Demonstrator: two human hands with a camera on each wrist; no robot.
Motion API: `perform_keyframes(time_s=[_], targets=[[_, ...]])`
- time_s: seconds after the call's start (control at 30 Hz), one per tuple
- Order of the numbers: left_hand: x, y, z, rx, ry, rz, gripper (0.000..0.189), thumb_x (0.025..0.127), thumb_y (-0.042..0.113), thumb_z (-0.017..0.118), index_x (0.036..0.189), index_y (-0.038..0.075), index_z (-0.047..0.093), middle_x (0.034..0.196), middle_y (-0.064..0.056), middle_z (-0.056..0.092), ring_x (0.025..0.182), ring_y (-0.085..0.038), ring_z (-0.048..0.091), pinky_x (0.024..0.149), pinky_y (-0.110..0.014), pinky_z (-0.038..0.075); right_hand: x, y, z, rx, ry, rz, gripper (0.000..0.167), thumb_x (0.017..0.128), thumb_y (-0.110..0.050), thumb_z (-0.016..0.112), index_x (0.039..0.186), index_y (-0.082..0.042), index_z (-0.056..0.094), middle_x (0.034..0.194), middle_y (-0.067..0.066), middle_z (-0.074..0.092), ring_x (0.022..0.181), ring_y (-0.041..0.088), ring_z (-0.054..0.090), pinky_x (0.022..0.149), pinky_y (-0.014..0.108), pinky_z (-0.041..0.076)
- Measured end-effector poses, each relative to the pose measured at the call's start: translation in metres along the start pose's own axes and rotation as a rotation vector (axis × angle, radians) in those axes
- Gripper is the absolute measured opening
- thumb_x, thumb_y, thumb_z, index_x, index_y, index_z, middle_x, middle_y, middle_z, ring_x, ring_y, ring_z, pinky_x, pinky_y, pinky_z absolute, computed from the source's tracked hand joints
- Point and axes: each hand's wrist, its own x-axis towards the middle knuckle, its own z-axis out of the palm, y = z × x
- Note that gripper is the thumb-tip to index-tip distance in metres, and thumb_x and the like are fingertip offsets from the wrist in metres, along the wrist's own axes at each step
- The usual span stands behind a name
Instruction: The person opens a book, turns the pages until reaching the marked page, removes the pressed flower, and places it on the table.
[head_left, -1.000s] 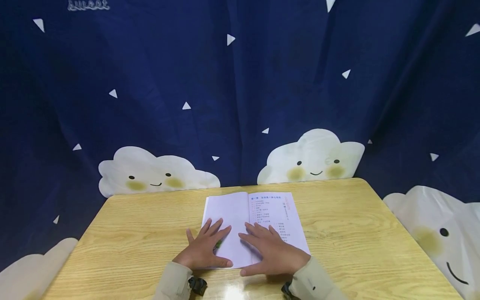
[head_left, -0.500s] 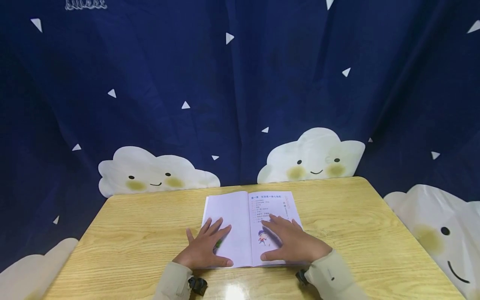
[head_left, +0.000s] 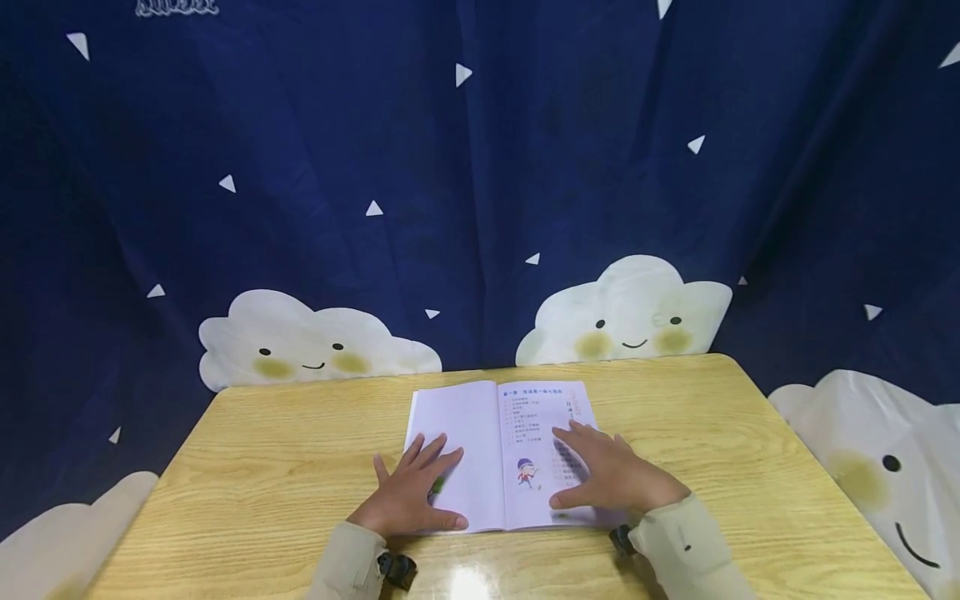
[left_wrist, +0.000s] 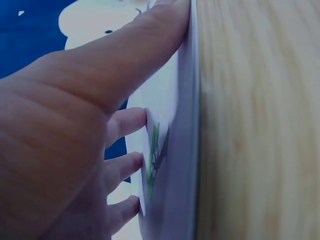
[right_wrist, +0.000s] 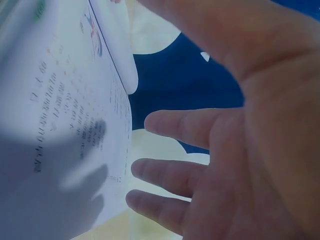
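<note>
An open book (head_left: 465, 417) lies on the wooden table, its left page mostly blank with a bit of green print, its right page carrying lines of text and a small cartoon figure. My left hand (head_left: 412, 493) rests with spread fingers on the lower left page; the left wrist view shows its fingertips and thumb against the paper, close to the book's lower edge. Over the right page's outer part is my right hand (head_left: 618, 475), fingers extended and spread. In the right wrist view a gap shows between its fingers (right_wrist: 175, 170) and the page, and its shadow falls on the text.
The light wooden table (head_left: 285, 467) extends to both sides of the book. Behind it hangs a dark blue curtain (head_left: 337, 125) with white triangles and smiling clouds. Both sleeves are beige, with a black strap at each wrist.
My right hand has moved right across the right page, from near the book's middle to its outer side, uncovering the cartoon figure. The left hand has stayed in place.
</note>
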Motion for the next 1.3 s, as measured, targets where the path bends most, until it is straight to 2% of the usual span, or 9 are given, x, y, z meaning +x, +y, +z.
perform_keyframes(time_s=[0.23, 0.5, 0.77, 1.07, 1.3], targets=[[0.0007, 0.0016, 0.0014, -0.009, 0.004, -0.012, 0.099, 0.066, 0.071, 0.072, 0.149, 0.029, 0.039, 0.160, -0.004, 0.022, 0.146, -0.039, 0.007, 0.092, -0.083, -0.009, -0.0021, 0.0019, 0.0024, 0.003, -0.025, 0.039, 0.104, 0.061, -0.052, 0.086, 0.145, -0.009, 0.043, 0.153, 0.023, 0.029, 0.141, 0.043, 0.023, 0.108, 0.070, 0.006], [0.0020, 0.0021, -0.0018, -0.006, 0.028, -0.022, 0.098, 0.067, 0.072, 0.071, 0.148, 0.028, 0.039, 0.159, -0.004, 0.022, 0.146, -0.039, 0.007, 0.092, -0.083, -0.010, -0.0014, 0.0020, 0.0004, -0.058, -0.021, 0.118, 0.106, 0.060, -0.050, 0.087, 0.147, -0.012, 0.041, 0.154, 0.020, 0.030, 0.142, 0.040, 0.023, 0.108, 0.070, 0.005], [0.0021, 0.0026, -0.0042, -0.021, 0.036, -0.018, 0.097, 0.067, 0.069, 0.072, 0.148, 0.027, 0.040, 0.159, -0.006, 0.022, 0.146, -0.040, 0.007, 0.092, -0.082, -0.011, -0.0025, 0.0003, -0.0021, -0.110, -0.031, 0.109, 0.113, 0.054, -0.048, 0.089, 0.148, -0.008, 0.038, 0.154, 0.026, 0.025, 0.140, 0.050, 0.018, 0.104, 0.075, -0.001], [0.0042, 0.0024, -0.0010, -0.019, 0.032, -0.038, 0.098, 0.065, 0.071, 0.072, 0.148, 0.029, 0.040, 0.160, -0.003, 0.022, 0.146, -0.037, 0.006, 0.093, -0.081, -0.011, 0.0004, 0.0001, 0.0026, -0.145, -0.057, 0.139, 0.116, 0.051, -0.039, 0.092, 0.149, -0.010, 0.036, 0.153, 0.023, 0.030, 0.140, 0.048, 0.020, 0.103, 0.075, -0.004], [0.0036, 0.0028, 0.0005, -0.026, 0.041, -0.025, 0.098, 0.065, 0.070, 0.073, 0.147, 0.027, 0.042, 0.159, -0.006, 0.023, 0.146, -0.040, 0.008, 0.092, -0.082, -0.010, 0.0014, 0.0046, 0.0064, -0.120, -0.067, 0.134, 0.116, 0.052, -0.035, 0.092, 0.150, -0.009, 0.034, 0.152, 0.023, 0.030, 0.140, 0.048, 0.021, 0.103, 0.075, -0.005]])
